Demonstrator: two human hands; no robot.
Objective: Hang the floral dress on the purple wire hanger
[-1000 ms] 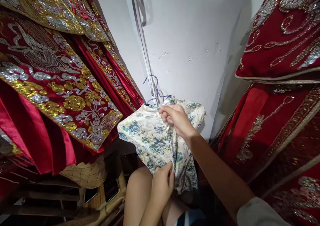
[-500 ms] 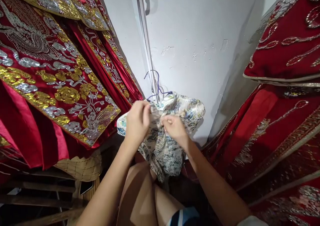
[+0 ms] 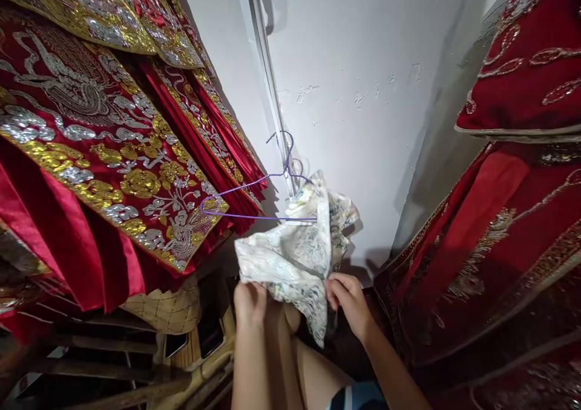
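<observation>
A floral-print shirt (image 3: 299, 252), pale with blue and yellow patterns, hangs partly off a purple wire hanger (image 3: 254, 218). The hanger's left arm is bare, while the cloth still covers its right side. My left hand (image 3: 250, 307) is closed on the shirt's lower left part, its fingertips partly hidden by cloth. With bent fingers, my right hand (image 3: 348, 301) pinches the right edge of the fabric, lower than the hanger. The garment is spread open between both hands above my knees.
Red embroidered garments with gold and silver sequins (image 3: 145, 180) hang at left, and beaded red garments (image 3: 490, 240) at right. A white wall (image 3: 354, 95) with a metal strip (image 3: 267, 65) is ahead. At lower left are a wooden chair (image 3: 204, 380) and phone-like objects (image 3: 211, 336).
The shirt's left side has come off the hanger, baring its purple arm. Both hands have moved down toward my knees, and farther apart, with the cloth.
</observation>
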